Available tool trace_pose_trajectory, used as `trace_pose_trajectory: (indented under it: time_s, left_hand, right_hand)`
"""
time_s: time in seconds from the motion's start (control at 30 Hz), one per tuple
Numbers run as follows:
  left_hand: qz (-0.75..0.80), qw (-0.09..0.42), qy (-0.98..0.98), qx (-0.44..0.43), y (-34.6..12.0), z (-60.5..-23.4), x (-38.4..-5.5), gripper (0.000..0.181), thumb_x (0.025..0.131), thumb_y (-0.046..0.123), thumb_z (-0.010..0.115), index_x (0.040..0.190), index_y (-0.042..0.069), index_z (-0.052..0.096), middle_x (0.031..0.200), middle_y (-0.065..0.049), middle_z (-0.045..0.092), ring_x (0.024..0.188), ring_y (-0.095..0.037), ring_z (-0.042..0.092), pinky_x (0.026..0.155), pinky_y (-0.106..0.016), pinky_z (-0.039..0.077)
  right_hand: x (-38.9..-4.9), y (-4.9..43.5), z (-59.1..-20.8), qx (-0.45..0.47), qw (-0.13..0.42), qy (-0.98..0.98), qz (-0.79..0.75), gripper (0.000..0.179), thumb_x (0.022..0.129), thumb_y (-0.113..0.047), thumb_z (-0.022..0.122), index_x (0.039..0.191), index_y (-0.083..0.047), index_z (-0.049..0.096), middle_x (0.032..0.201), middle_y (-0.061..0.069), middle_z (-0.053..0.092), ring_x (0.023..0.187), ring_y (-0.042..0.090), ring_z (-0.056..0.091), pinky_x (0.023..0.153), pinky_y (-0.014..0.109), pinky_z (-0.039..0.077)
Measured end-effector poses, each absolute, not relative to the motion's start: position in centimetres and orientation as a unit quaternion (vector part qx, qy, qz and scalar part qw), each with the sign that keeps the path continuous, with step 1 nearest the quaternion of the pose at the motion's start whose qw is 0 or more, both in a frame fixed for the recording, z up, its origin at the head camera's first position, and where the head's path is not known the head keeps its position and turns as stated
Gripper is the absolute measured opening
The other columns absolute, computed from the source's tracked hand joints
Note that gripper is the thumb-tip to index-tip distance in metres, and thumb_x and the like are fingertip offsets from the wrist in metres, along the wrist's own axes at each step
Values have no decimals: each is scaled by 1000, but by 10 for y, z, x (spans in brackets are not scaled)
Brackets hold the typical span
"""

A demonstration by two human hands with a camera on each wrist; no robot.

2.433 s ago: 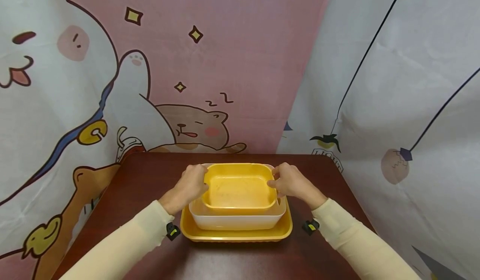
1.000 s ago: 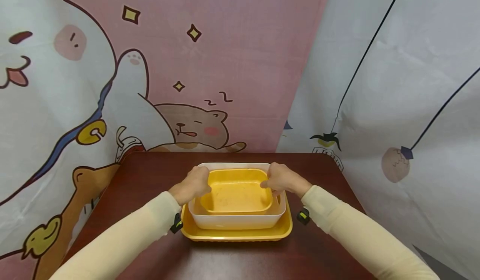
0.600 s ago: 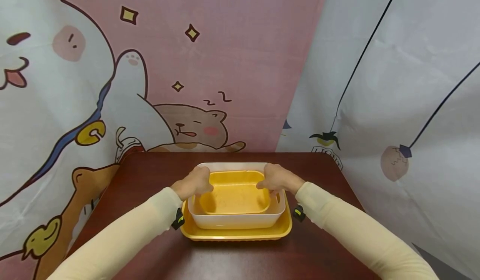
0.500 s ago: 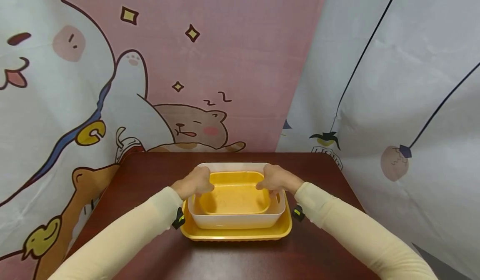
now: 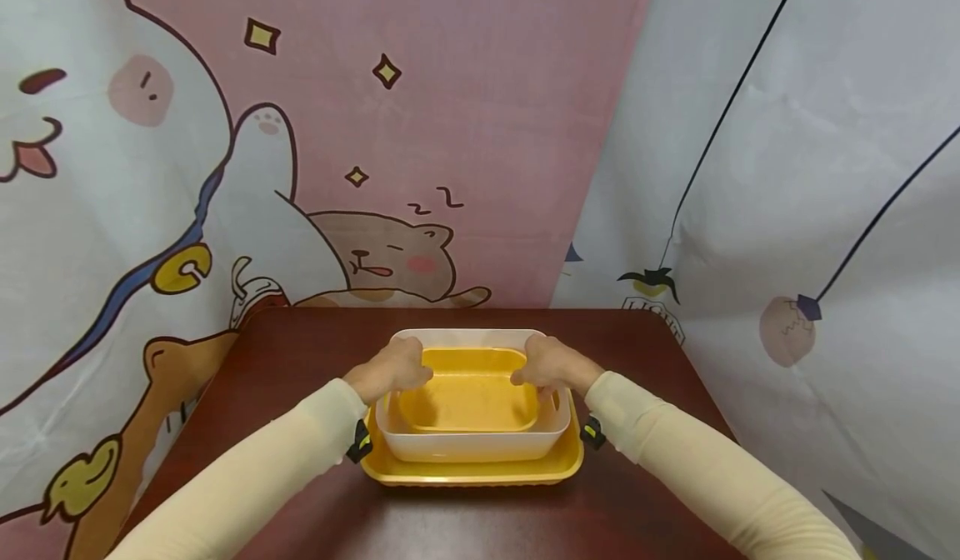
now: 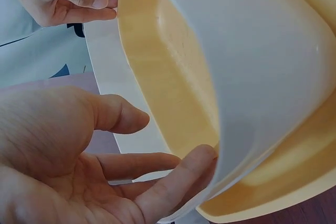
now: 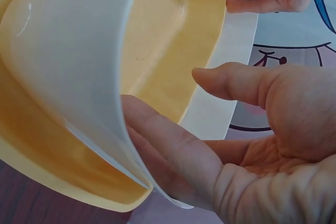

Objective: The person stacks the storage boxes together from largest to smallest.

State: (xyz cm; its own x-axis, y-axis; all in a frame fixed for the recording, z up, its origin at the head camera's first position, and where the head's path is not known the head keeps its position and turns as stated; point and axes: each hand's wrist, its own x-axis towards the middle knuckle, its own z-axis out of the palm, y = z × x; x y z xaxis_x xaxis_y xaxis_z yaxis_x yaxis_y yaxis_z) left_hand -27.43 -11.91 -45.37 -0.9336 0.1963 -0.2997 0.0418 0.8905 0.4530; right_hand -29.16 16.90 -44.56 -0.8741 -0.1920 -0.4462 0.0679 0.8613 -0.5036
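A small yellow tray (image 5: 468,402) sits inside a white tub (image 5: 472,446), which stands in a larger yellow tray (image 5: 472,472) on the table. My left hand (image 5: 390,368) is at the left end of the small tray. In the left wrist view its thumb (image 6: 126,116) stands apart from the fingers, which reach in at the white rim. My right hand (image 5: 557,364) mirrors it at the right end, with its thumb (image 7: 226,80) lifted away from the fingers and the fingers inside the white tub's wall. Neither hand pinches the small tray's rim.
The nested trays stand near the middle of a dark reddish-brown table (image 5: 300,493). Behind it hangs a pink cartoon cloth (image 5: 495,168), and a pale cloth (image 5: 825,168) is on the right. A black wrist device (image 5: 360,442) shows below the left sleeve.
The small yellow tray has gone down into the white tub, with both hands lowering and moving inward. The hands have loosened from its rim. The white tub and larger tray stay put.
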Motion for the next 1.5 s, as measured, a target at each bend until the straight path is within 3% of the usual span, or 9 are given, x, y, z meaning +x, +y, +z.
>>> trace_pose_trajectory:
  time_s: [0.4,0.6,0.8,0.97,1.13,1.27,1.33,1.43,1.5]
  left_hand:
    - [222,168,958,73,-118,-454,-269,28,113,24,74,96,2,67,73,-2,47,61,-16,45,60,-26,43]
    - [227,171,956,69,-119,-455,-266,41,113,27,74,136,-8,72,116,-15,75,92,-24,66,93,-39,63]
    - [237,170,955,62,-120,-454,-262,55,115,29,73,155,-8,65,151,-23,74,114,-29,72,116,-51,63]
    - [257,148,953,69,-122,-455,-258,58,116,28,72,159,-9,63,163,-27,68,139,-35,72,126,-58,58]
    - [268,120,953,73,-125,-460,-254,56,115,27,73,156,-10,65,160,-27,70,126,-32,73,120,-55,61]
    - [281,94,952,76,-125,-466,-250,53,113,26,74,151,-11,69,152,-26,75,110,-30,70,111,-50,62]
    - [284,82,952,75,-124,-468,-248,51,113,26,74,149,-10,71,150,-24,76,110,-30,69,108,-49,62]
    - [293,60,952,69,-124,-468,-244,48,113,27,74,149,-6,73,151,-22,77,110,-30,68,95,-41,62]
    - [310,46,947,66,-125,-468,-242,46,113,26,75,149,-3,74,148,-22,78,93,-25,67,77,-33,59]
  right_hand:
    - [-289,170,-449,-63,227,942,-241,43,106,-28,88,128,-3,62,101,15,68,75,34,79,73,42,74]
    - [-285,171,-450,-68,216,946,-232,38,106,-29,87,121,-4,62,93,14,67,76,37,80,74,43,74]
    - [-281,171,-449,-85,196,951,-221,36,107,-29,87,114,-4,62,84,8,56,67,28,70,69,36,69]
    - [-277,171,-448,-92,176,956,-217,33,108,-29,85,110,-4,63,80,6,51,64,26,66,58,28,58]
    - [-269,173,-450,-92,159,954,-236,30,109,-28,84,113,-4,66,83,9,59,68,29,73,62,34,66]
    - [-260,179,-451,-93,136,956,-245,28,110,-26,83,117,-3,69,86,11,65,65,33,76,56,30,63]
    - [-256,182,-451,-94,123,957,-246,31,110,-26,82,123,0,71,90,12,69,63,32,75,54,28,61]
    - [-255,186,-449,-104,101,959,-242,42,111,-26,80,137,6,73,114,20,82,83,32,83,72,38,73]
    - [-254,188,-450,-115,81,961,-240,48,111,-25,80,144,8,72,131,26,83,103,36,86,87,46,75]
